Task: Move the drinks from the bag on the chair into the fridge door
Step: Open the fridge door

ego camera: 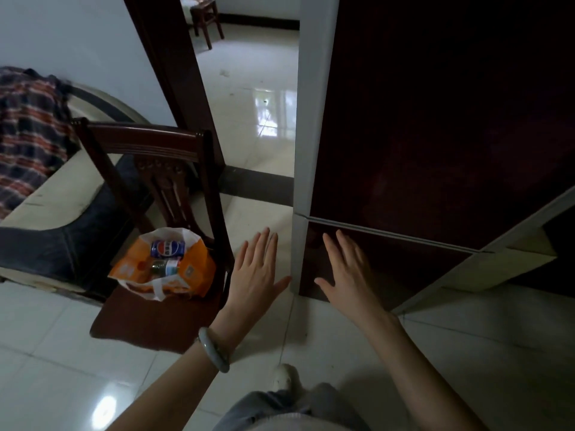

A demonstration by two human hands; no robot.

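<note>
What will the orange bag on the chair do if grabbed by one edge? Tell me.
The orange bag looks like thin, crumpled plastic, so it would probably sag rather than hold shape. The blue can lies on its side inside and may roll or slide out. Lifting by the white handle seems safer.

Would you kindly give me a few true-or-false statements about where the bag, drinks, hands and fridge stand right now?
1. The bag sits on the chair. True.
2. The left hand holds a can. False: it is open and empty.
3. A blue can lies in the bag. True.
4. The fridge doors stand wide open. False: both look shut.
5. The right hand is in the bag. False: it is spread in front of the lower fridge door, empty.
</note>
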